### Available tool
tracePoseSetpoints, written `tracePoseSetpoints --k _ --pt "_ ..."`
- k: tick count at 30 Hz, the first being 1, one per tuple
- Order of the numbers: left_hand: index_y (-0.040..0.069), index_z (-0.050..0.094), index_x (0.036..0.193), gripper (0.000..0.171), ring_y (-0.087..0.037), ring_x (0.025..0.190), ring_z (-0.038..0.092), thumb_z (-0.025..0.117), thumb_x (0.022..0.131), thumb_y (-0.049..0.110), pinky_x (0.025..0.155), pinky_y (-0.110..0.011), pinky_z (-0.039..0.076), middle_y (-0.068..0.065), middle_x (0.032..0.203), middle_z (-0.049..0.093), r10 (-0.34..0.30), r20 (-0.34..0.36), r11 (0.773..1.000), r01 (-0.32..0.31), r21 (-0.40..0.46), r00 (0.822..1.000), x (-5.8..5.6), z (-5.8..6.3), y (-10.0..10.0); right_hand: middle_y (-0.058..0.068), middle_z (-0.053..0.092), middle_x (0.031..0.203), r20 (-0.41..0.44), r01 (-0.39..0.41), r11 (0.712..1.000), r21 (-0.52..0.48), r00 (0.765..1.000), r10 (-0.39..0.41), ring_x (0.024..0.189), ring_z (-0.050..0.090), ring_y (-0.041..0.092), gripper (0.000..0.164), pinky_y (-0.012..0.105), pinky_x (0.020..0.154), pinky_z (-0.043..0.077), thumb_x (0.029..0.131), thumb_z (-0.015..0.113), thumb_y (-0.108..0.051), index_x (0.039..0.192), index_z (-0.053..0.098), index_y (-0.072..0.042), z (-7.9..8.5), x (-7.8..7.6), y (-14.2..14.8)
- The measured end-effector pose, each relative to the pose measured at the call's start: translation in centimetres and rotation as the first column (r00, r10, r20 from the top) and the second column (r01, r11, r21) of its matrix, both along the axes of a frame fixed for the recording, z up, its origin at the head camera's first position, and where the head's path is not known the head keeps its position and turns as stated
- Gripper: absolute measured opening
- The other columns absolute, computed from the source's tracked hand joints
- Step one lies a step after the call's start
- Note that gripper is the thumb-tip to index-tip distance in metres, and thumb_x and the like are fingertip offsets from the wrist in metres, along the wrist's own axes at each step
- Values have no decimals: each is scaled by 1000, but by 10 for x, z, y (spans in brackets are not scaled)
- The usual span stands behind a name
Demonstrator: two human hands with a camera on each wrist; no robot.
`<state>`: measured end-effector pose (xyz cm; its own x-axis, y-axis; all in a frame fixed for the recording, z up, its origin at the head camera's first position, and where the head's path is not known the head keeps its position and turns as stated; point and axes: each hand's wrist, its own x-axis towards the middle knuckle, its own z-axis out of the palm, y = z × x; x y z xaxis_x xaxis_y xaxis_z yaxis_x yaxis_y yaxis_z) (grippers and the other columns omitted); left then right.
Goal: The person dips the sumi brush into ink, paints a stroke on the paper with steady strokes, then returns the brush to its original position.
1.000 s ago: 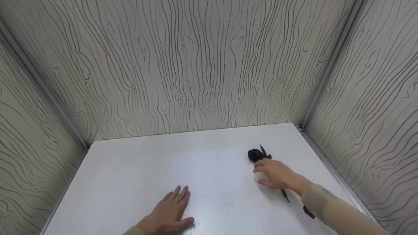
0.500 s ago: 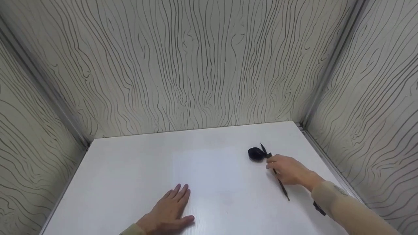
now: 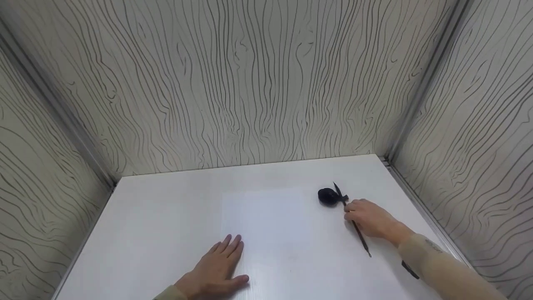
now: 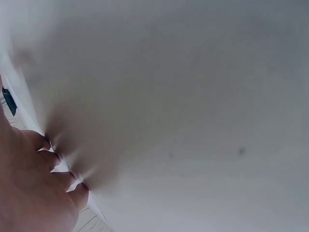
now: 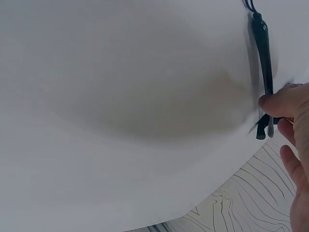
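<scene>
A slim dark brush (image 3: 360,238) lies slanted on the right of the white table, its pointed dark end facing away from me. My right hand (image 3: 372,217) pinches its handle just below a small black rest (image 3: 344,198). In the right wrist view the thumb (image 5: 273,104) presses against the handle (image 5: 263,53), which has a cord loop at its end. Left of the rest sits a round black dish (image 3: 328,196). My left hand (image 3: 216,266) lies flat with fingers spread, fingertips at the lower left of a pale sheet of paper (image 3: 264,221).
The white table (image 3: 166,208) meets a wood-grain patterned panel (image 3: 250,83) at the back. Similar panels with grey metal posts (image 3: 424,83) stand at both sides. A small black piece (image 3: 410,270) shows under the right forearm.
My right hand has moved right from over the brush and rest, and its thumb and fingers have closed on the brush handle. The left hand stays in place.
</scene>
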<state>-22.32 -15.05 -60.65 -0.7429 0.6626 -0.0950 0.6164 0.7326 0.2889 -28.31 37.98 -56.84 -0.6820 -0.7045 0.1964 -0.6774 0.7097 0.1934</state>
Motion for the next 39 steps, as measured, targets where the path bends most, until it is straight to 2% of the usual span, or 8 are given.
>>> tracePoseSetpoints --k 7,13,23,27,32,39 --pt "0 36 174 98 -51 172 31 45 109 73 135 -71 34 -19 186 31 -4 2 1000 4 6 1000 0 2 0 5 81 108 -83 -85 994 62 992 90 105 76 27 20 45 96 66 87 87 4 95 80 -13 -7 -6 4" --pt "1 36 174 99 -49 172 30 45 108 74 135 -71 33 -18 186 30 1 14 1000 -1 -4 1000 0 4 1 2 82 101 -159 -169 983 67 971 178 101 76 25 23 42 91 66 81 89 5 91 78 -13 -14 -10 8" --pt "0 34 175 102 -49 173 29 45 107 76 136 -70 33 -19 186 29 0 13 1000 0 -21 1000 0 3 2 -1 81 99 -189 -189 974 122 959 210 100 75 22 23 37 88 66 79 90 3 89 78 -14 -20 -14 9" --pt "-1 34 174 101 -50 172 30 46 108 74 135 -70 34 -20 186 29 -7 1 1000 7 -20 1000 0 3 1 -2 80 98 -207 -214 964 161 947 245 98 74 20 24 34 87 65 77 91 2 88 78 -14 -22 -15 8" --pt "-2 34 173 100 -51 171 31 46 108 73 134 -70 36 -21 185 30 -19 -10 999 19 -26 1000 1 4 1 -3 78 95 -236 -260 954 152 927 291 95 72 19 25 33 85 65 74 91 3 84 76 -15 -26 -17 9" --pt "0 33 175 102 -49 173 30 45 107 75 136 -69 34 -19 187 28 -6 6 999 7 -35 1000 1 5 2 -4 78 98 -265 -269 948 171 914 307 96 72 18 27 31 86 64 74 93 0 87 75 -16 -27 -17 9"
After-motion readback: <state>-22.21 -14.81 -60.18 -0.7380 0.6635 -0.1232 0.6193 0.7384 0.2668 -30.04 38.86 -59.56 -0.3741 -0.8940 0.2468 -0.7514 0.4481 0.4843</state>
